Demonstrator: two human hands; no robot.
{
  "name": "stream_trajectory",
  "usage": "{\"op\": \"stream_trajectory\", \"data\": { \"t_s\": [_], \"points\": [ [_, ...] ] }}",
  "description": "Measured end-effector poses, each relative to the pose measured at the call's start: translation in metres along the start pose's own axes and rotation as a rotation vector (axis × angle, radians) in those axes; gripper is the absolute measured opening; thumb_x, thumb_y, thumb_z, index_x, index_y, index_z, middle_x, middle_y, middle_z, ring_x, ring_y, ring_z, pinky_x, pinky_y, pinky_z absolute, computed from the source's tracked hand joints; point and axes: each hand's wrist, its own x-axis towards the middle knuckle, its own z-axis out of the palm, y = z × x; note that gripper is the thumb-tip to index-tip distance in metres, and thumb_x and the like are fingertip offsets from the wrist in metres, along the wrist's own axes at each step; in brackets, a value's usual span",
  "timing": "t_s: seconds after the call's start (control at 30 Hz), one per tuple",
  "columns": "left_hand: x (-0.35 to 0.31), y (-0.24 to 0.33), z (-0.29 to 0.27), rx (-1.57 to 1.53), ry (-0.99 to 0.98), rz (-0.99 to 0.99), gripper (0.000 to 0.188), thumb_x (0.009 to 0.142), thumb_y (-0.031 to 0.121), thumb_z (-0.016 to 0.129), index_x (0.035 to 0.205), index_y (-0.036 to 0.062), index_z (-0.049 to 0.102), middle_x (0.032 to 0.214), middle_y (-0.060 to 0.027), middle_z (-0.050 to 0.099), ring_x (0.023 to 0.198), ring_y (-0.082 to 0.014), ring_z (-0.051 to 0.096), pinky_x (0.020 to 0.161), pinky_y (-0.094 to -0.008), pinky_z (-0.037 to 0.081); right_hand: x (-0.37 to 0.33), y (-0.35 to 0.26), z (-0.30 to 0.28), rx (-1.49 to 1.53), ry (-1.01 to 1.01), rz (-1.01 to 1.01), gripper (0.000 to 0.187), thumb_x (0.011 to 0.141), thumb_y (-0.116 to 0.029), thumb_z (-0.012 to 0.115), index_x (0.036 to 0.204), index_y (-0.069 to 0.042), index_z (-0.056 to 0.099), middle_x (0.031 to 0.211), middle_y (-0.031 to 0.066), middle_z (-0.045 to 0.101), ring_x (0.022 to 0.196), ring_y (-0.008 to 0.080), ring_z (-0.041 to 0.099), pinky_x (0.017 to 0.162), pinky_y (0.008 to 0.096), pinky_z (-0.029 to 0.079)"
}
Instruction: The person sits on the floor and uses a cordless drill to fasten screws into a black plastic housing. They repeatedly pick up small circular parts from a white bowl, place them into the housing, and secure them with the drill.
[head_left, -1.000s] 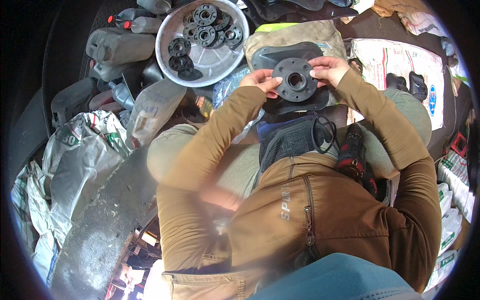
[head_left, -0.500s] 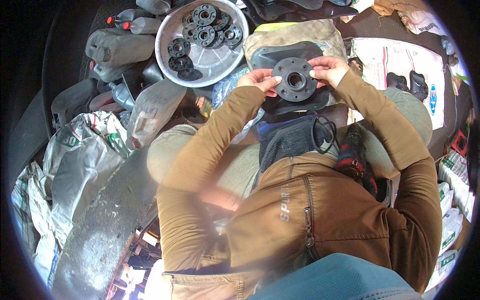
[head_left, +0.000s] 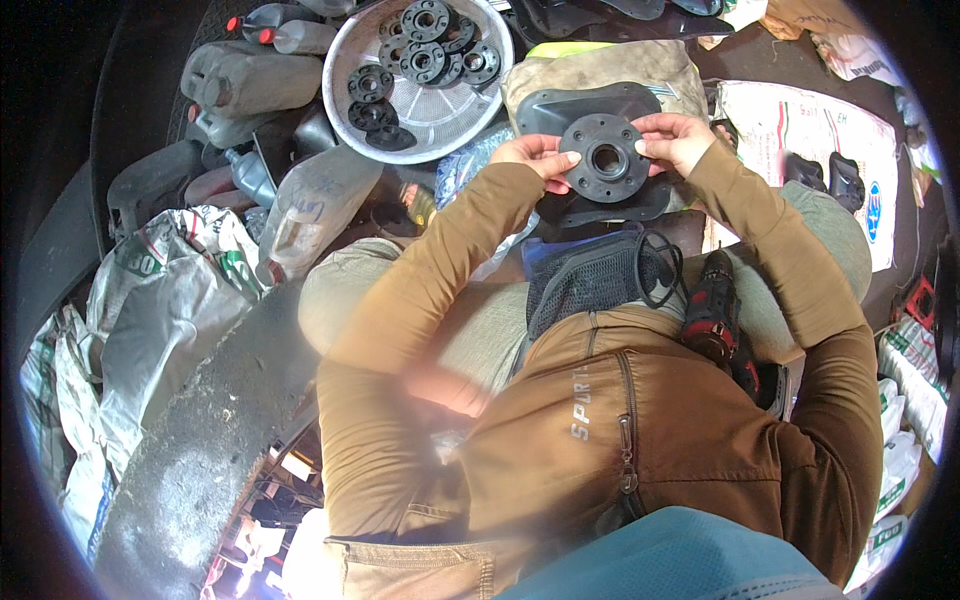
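Note:
Between my two hands is a round black flange (head_left: pixel 607 190) with a central bore and a ring of small holes. My left hand (head_left: pixel 538 160) pinches its left edge, thumb on the face. On the opposite edge my right hand (head_left: pixel 677 142) grips it the same way. Behind the flange lies a black moulded plate (head_left: pixel 560 106) with rounded corners, partly hidden by the flange and my hands. That plate rests on a folded beige cloth pad (head_left: pixel 610 67). A few thin metal screws or pins (head_left: pixel 660 90) lie by its upper right corner.
A white mesh basket (head_left: pixel 338 100) with several similar black flanges stands at the upper left. Grey jerrycans (head_left: pixel 262 84) crowd beside it. A red-and-black power drill (head_left: pixel 712 310) lies by my right thigh. Two dark parts (head_left: pixel 846 182) sit on a white sack (head_left: pixel 868 130) at right.
The whole view has shifted slightly, so most things appear a little farther right. Both hands keep their hold on the flange, which stays over the black plate.

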Motion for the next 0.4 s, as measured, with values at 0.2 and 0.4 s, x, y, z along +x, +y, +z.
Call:
{"op": "stream_trajectory", "data": {
  "t_s": [0.2, 0.4],
  "points": [
    [0.0015, 0.0027, 0.0012, 0.019, 0.019, 0.038, 0.046, 0.079, 0.017, 0.075, 0.114, -0.0043, 0.056, 0.093, -0.0072, 0.064, 0.070, -0.0123, 0.061, 0.065, -0.0227, 0.052, -0.0005, 0.0009, 0.0006, 0.020, 0.004, -0.008, 0.033, 0.084, -0.006, 0.063, 0.116, 0.001, 0.058, 0.093, 0.0058, 0.064, 0.078, 0.0142, 0.063, 0.064, 0.0251, 0.055],
    [-0.0008, 0.0045, 0.0025, 0.035, 0.022, 0.062, 0.047, 0.080, 0.017, 0.073, 0.117, -0.0046, 0.054, 0.094, -0.0074, 0.064, 0.073, -0.0122, 0.061, 0.067, -0.0232, 0.052, 0.0031, 0.0059, -0.0007, 0.032, 0.019, 0.026, 0.035, 0.086, -0.006, 0.062, 0.120, 0.000, 0.055, 0.097, 0.0082, 0.065, 0.081, 0.0161, 0.065, 0.065, 0.0260, 0.056]
  ]
}}
